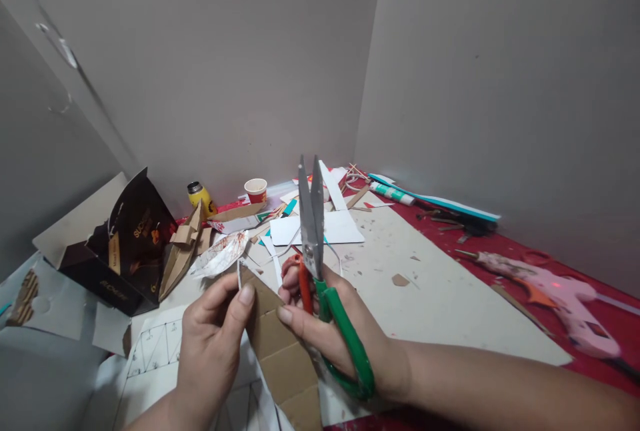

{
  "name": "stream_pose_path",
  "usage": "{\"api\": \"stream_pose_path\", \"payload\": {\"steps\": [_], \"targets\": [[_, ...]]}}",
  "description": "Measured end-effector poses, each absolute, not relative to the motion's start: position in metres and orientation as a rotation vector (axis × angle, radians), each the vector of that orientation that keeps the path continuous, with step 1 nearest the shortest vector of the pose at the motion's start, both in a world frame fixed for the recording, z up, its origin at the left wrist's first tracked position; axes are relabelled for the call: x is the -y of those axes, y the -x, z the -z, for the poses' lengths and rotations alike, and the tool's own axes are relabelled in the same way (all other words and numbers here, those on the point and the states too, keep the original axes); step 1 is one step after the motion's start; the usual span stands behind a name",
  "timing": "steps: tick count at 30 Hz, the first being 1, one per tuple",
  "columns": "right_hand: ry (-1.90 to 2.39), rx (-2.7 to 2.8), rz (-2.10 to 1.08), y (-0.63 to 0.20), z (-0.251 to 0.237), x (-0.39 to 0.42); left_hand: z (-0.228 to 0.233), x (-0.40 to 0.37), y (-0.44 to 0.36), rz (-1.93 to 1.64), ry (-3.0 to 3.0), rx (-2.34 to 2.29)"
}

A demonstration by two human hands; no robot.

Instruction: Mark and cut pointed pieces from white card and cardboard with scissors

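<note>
Right hand (pixel 330 331) clamped on scissors (pixel 320 264), blades up, nearly together | left hand (pixel 210 344) pinches cardboard strip (pixel 280 351), touching scissors' left side | both hands close together over surface (pixel 440 297) | dark box (pixel 125 244) far left of scissors | pink glue gun (pixel 555 297) far right | paper cup (pixel 256 189) behind.

The scissors (pixel 320 264) had one green handle, one orange-red handle and grey steel blades. The cardboard strip (pixel 280 344) was plain brown with a white edge. The table (pixel 615 311) wore red under a cream sheet (pixel 440 291). The glue gun (pixel 555 301) was pale pink; the paper cup (pixel 256 189) white and red; the box (pixel 133 244) dark brown.
</note>
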State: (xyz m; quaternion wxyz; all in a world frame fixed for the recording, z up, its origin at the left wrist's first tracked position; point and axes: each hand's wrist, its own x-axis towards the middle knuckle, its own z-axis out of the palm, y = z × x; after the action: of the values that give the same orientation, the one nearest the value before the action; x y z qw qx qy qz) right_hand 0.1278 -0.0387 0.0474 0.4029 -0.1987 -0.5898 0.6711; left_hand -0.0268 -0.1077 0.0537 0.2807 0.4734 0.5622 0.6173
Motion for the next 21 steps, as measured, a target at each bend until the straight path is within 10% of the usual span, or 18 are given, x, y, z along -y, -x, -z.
{"api": "stream_pose_path", "payload": {"steps": [21], "targets": [[0.507, 1.373, -1.521, -0.127, -0.029, 0.028, -0.046, 0.113, 0.010, -1.581, -1.183, -1.376]]}}
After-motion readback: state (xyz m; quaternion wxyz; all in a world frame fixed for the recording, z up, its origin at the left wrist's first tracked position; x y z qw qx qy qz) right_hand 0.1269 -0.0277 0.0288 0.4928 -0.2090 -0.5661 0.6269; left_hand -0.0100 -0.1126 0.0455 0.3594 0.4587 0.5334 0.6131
